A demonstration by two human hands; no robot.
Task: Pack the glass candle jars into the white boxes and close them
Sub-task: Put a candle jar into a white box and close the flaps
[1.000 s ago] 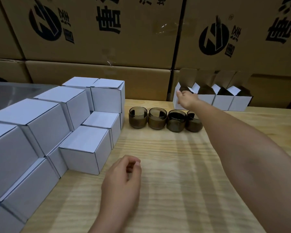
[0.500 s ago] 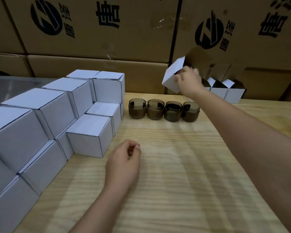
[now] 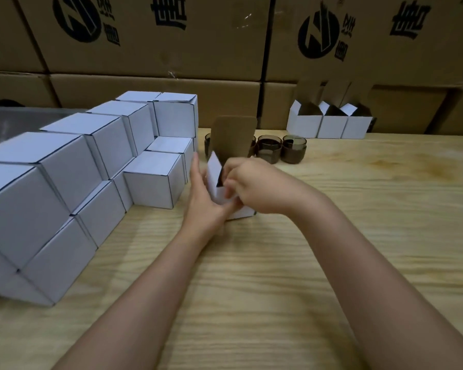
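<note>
The box (image 3: 215, 180) has come from the back row to mid-table, just before the jars (image 3: 294, 152), mouth up, lid (image 3: 234, 137) upright. The right hand (image 3: 259, 188) pinches its wall; the left hand (image 3: 206, 201), fingers straight, presses its left side. Bare table (image 3: 278, 263) lies nearer, with the stack (image 3: 150, 177) close on the left.

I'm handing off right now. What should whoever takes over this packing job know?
Hands: the left hand lays straight fingers against the left side of the open box; the right hand curls its fingers on the box's near rim.
The box stands mid-table with its lid flap up and its inside hidden.
Behind it, four jars stand in a row, two partly hidden by the flap. Back right wait three open boxes.
Done: closed boxes stacked on the left.
Left: load each jar, close the flaps.
</note>
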